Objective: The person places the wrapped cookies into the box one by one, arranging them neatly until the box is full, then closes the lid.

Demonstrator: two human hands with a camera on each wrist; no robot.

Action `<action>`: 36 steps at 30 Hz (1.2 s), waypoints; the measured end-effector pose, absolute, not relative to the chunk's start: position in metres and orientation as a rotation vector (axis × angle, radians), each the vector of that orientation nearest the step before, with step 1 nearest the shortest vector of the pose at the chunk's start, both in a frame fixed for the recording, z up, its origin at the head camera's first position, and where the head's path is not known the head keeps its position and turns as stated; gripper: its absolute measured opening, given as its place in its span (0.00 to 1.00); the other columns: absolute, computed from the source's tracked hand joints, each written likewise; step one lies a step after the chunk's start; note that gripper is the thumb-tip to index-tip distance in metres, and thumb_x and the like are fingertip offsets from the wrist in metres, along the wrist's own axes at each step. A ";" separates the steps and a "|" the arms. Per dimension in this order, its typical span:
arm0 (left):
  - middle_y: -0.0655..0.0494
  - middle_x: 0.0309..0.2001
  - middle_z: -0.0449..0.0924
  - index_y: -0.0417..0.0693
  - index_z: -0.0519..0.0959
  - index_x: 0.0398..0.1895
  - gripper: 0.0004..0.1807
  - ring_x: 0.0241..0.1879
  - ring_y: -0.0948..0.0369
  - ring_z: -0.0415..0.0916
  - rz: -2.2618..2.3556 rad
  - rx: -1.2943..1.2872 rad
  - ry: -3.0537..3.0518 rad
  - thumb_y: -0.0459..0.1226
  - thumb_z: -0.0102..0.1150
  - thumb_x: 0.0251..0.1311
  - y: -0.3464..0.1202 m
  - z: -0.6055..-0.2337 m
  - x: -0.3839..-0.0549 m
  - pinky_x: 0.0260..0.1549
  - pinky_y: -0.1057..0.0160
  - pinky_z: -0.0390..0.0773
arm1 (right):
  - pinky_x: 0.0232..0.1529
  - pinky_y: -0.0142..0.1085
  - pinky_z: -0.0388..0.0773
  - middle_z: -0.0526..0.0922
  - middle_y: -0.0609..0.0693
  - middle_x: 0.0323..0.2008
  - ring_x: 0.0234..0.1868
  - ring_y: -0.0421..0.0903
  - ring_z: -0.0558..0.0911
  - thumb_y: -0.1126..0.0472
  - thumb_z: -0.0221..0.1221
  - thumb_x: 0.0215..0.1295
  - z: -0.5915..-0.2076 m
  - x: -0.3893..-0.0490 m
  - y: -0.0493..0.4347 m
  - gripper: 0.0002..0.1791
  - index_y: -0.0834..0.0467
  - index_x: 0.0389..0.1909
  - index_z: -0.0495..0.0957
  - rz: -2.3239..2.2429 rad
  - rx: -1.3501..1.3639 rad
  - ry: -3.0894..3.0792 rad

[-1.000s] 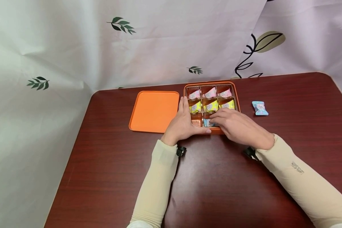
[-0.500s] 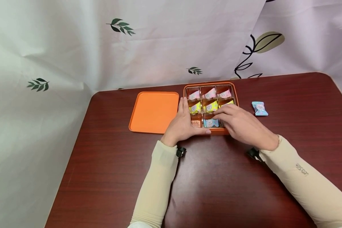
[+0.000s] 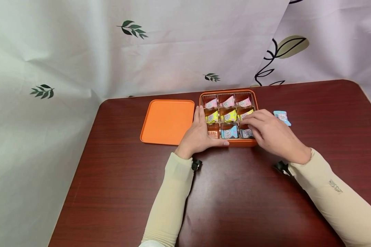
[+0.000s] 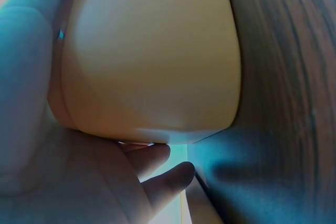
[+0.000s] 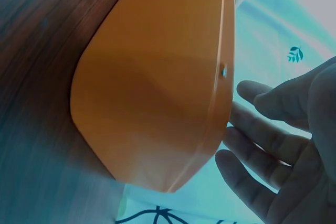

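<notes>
An orange box (image 3: 235, 142) with a divided brown insert holds wrapped candies. Pink candies (image 3: 227, 101) fill the back row and yellow candies (image 3: 228, 116) the middle row. In front, a blue candy (image 3: 229, 132) lies in the middle compartment and a blue-grey candy (image 3: 246, 133) in the right one. My left hand (image 3: 197, 134) rests against the box's left side, its straight thumb along the front. Over the right front compartment hovers my right hand (image 3: 273, 136), fingers loosely bent. In the right wrist view nothing shows between its thumb and fingers (image 5: 247, 179).
An orange lid (image 3: 167, 121) lies left of the box on the dark red wooden table (image 3: 120, 192). A loose blue candy (image 3: 282, 117) lies right of the box, partly behind my right hand. A patterned white cloth (image 3: 173, 44) hangs behind the table.
My right hand has moved right, from the front middle compartment to the front right one. Both front candies now show. My left hand has stayed in place.
</notes>
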State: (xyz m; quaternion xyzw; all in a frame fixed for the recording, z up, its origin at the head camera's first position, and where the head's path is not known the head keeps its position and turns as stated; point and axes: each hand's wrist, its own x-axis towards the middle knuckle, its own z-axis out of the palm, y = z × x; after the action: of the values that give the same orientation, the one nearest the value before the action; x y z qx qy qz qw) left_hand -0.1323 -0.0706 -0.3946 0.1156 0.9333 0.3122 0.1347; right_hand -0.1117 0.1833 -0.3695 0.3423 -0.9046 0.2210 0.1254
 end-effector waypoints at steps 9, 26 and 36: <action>0.51 0.81 0.19 0.49 0.23 0.80 0.84 0.73 0.49 0.59 0.910 0.334 2.697 0.71 0.73 0.36 -0.072 -0.396 -0.132 0.52 0.56 0.79 | 0.53 0.51 0.73 0.84 0.55 0.46 0.52 0.55 0.77 0.73 0.57 0.64 -0.370 -0.109 0.193 0.13 0.64 0.47 0.84 0.646 0.903 -2.639; 0.53 0.80 0.18 0.49 0.23 0.80 0.83 0.75 0.51 0.56 0.912 0.347 2.686 0.71 0.73 0.37 -0.072 -0.395 -0.133 0.52 0.57 0.79 | 0.55 0.54 0.70 0.84 0.59 0.49 0.56 0.58 0.74 0.70 0.61 0.64 -0.372 -0.112 0.224 0.12 0.63 0.48 0.84 0.655 0.653 -2.724; 0.51 0.81 0.19 0.48 0.24 0.80 0.83 0.76 0.51 0.53 0.906 0.352 2.690 0.71 0.73 0.37 -0.072 -0.394 -0.133 0.54 0.57 0.78 | 0.55 0.55 0.68 0.83 0.62 0.47 0.54 0.63 0.74 0.69 0.62 0.63 -0.377 -0.114 0.239 0.11 0.66 0.46 0.83 0.653 0.571 -2.715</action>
State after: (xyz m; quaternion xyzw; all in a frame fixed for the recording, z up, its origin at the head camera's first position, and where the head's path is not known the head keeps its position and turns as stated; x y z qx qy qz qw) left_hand -0.1328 -0.0718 -0.3941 0.1219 0.9312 0.3138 0.1400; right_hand -0.1143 0.2387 -0.3768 0.1981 -0.9424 0.2268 0.1454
